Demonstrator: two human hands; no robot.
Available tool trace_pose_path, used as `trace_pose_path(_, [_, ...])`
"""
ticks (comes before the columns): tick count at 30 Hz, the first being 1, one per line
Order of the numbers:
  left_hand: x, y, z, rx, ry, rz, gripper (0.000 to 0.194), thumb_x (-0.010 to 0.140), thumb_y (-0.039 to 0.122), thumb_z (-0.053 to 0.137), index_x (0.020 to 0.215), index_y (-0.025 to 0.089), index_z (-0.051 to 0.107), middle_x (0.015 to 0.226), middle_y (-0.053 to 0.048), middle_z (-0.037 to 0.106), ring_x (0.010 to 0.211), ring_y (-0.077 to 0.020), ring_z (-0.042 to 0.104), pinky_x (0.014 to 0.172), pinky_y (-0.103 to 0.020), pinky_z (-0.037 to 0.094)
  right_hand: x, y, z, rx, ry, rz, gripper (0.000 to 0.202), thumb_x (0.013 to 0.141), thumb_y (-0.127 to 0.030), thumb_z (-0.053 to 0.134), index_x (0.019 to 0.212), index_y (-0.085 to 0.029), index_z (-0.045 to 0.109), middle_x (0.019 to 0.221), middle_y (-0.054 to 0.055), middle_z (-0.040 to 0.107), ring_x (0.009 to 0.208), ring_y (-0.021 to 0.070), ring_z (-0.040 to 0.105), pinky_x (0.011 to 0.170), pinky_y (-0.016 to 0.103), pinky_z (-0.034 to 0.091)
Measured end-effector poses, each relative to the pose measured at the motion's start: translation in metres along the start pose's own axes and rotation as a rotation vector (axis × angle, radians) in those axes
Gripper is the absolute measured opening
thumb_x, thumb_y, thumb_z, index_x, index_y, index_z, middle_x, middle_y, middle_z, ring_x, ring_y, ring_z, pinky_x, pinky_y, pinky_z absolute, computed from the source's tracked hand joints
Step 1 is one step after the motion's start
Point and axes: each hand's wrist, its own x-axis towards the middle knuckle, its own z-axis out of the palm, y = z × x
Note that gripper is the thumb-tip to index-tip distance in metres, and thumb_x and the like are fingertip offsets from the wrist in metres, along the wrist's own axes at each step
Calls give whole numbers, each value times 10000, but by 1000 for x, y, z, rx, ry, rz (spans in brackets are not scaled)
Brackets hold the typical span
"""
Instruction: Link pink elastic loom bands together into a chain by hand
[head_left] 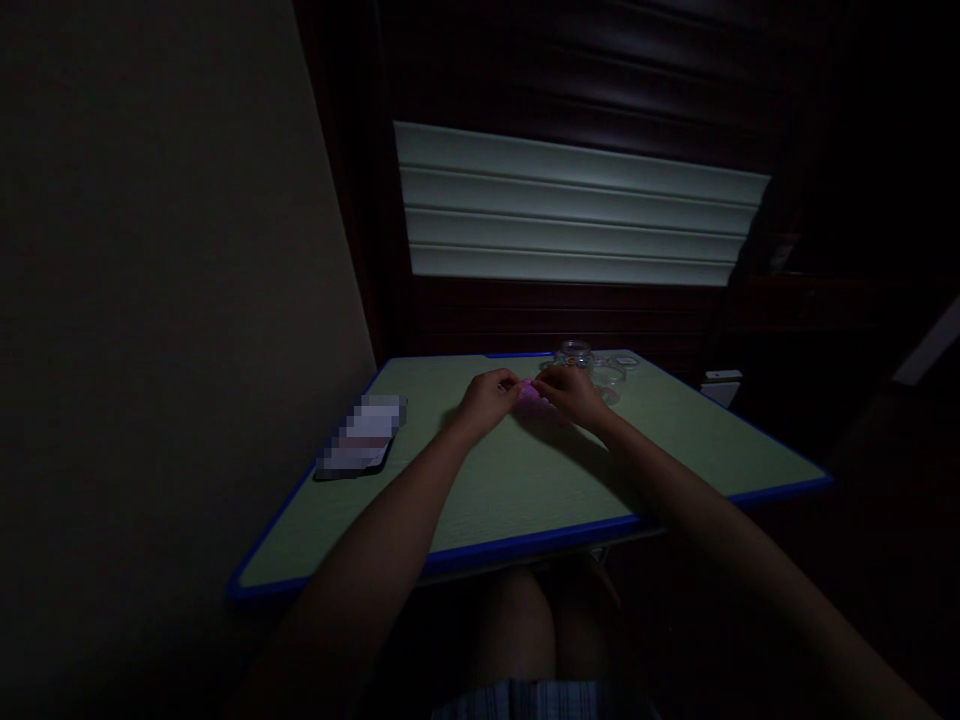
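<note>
Above the middle of the table, my left hand [493, 393] and my right hand [568, 390] meet at a small pink, thin-looking piece [529, 391]. My left fingers pinch its left side, while the right fingers close on its other side. It is too dark and small to tell its kind, and the fingertips partly cover it. A pinkish tint shows on the tabletop below. Just behind my right hand stands a clear glass jar [574, 350], its lower part hidden by the hand. To its right is a clear round container [609, 380] with something small and reddish near its base.
The pale green table [450, 510] has a blue edge. A dark flat object with a blurred-out top [364, 437] lies at its left side. Near the far right corner is a small flat round item [626, 362]. A wall [187, 300] rises close on the left.
</note>
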Motion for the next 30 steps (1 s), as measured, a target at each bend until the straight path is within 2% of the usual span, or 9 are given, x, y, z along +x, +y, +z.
trace_pose_path(4, [1,-2,-1,79,-1,77,174,713,248,497,755,135,622,702,-30,617,650,-119,545,610,-227,425,-4,-6,-4,-131,-7,-76,210,773,-267,480,791,-123,631,712,57,636,608,109,535,565,206,356])
trace_pose_path(11, [-2,0,-4,186,-20,113,186,726,244,485,797,147,627,744,-33,632,679,-126,554,626,-232,416,-5,-11,-11,-302,-22,-85,199,783,-229,454,824,-147,631,763,56,644,647,117,535,577,207,331])
trace_pose_path(14, [-4,1,-7,315,-41,141,189,750,242,461,808,156,620,769,-38,630,696,-132,553,639,-239,410,-6,-11,-14,-360,-8,-99,195,792,-230,445,828,-159,623,785,54,642,647,115,532,571,207,319])
trace_pose_path(18, [-9,3,-12,607,-94,239,210,794,233,406,831,160,599,828,-55,617,754,-148,552,674,-252,398,-7,-6,-20,-499,48,-54,215,808,-258,427,840,-176,623,818,58,637,674,131,536,564,218,302])
trace_pose_path(23, [-15,7,-15,840,-197,317,264,840,250,335,884,155,577,877,-64,600,792,-159,555,680,-253,396,-7,11,-38,-657,191,41,264,823,-274,390,867,-180,633,857,76,625,710,154,530,578,239,299])
trace_pose_path(26, [-14,7,-15,863,-210,334,268,844,242,323,897,156,571,887,-60,596,811,-156,552,693,-247,396,-7,23,-52,-683,345,119,272,822,-256,379,851,-168,634,814,84,611,723,164,518,601,247,314])
trace_pose_path(30, [-13,6,-15,872,-222,341,264,838,231,325,889,156,573,894,-63,596,816,-157,550,701,-250,399,-8,31,-68,-701,617,109,293,842,-272,358,896,-157,621,844,94,600,795,185,501,683,269,336])
